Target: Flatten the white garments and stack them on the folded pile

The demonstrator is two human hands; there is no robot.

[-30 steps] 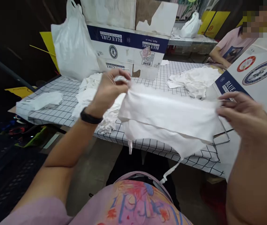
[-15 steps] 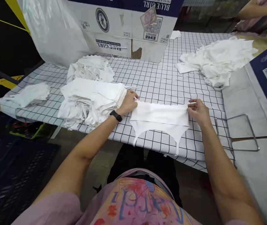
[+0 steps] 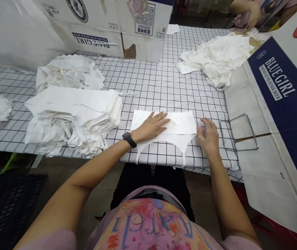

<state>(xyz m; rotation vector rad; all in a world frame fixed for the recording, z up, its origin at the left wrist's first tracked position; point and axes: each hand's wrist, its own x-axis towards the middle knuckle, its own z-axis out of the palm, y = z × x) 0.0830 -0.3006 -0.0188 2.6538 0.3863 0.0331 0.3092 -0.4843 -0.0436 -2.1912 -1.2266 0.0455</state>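
White top: flat on table nr front edge, straps twd body; laying-out looks approx. done. L hand: palm down on it, fingers spread. R hand: half-curled at R edge; pinch, can't tell. Neat stack prob. done; loose heap prob. left. Hidden: fabric under L hand; stack's count unclear; co-worker cut off.

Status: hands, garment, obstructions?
Left hand flat on white garment; right hand open at its right edge. Garment spread on checked cloth, straps nearest. Wire frame beside right hand, clear of garment.
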